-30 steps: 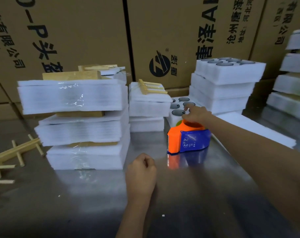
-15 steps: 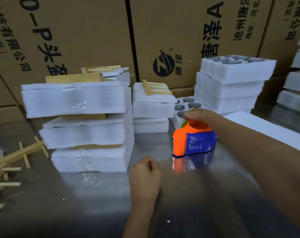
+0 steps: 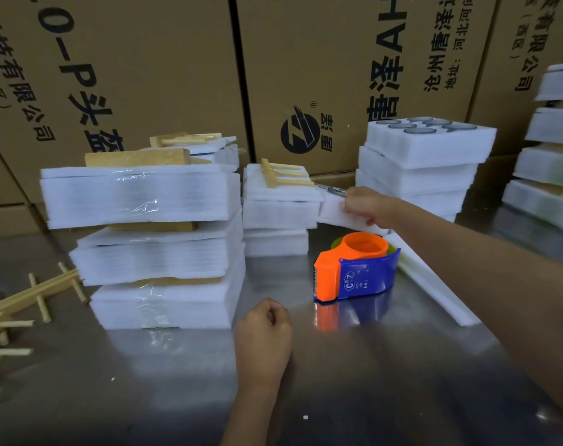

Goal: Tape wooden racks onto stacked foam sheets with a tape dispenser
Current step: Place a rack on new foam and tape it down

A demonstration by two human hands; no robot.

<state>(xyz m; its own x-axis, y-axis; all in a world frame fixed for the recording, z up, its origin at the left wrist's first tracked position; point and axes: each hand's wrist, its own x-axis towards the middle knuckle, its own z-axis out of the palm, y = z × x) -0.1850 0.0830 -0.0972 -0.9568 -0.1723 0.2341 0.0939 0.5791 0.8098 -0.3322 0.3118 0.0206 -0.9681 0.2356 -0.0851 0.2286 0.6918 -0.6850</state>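
An orange and blue tape dispenser (image 3: pixel 357 268) stands on the steel table (image 3: pixel 370 365), with neither hand on it. Behind it, my right hand (image 3: pixel 365 204) grips the edge of a white foam block with round holes (image 3: pixel 333 210) and holds it tilted up off the table. My left hand (image 3: pixel 264 336) rests on the table as a loose fist and holds nothing. Left of the dispenser, three taped foam stacks (image 3: pixel 157 239) sit piled with wooden racks between them. A smaller foam stack (image 3: pixel 278 204) behind carries a wooden rack (image 3: pixel 285 177) on top.
Loose wooden racks (image 3: pixel 25 297) lie at the table's left edge. More foam blocks with holes (image 3: pixel 425 159) are stacked at the back right, and foam bundles (image 3: pixel 547 175) at the far right. A long foam sheet (image 3: pixel 434 284) lies under my right forearm. Cardboard boxes (image 3: pixel 177 59) wall the back.
My right hand has moved from the dispenser's top back to the holed foam block and lifted its edge. The left hand has stayed in place.
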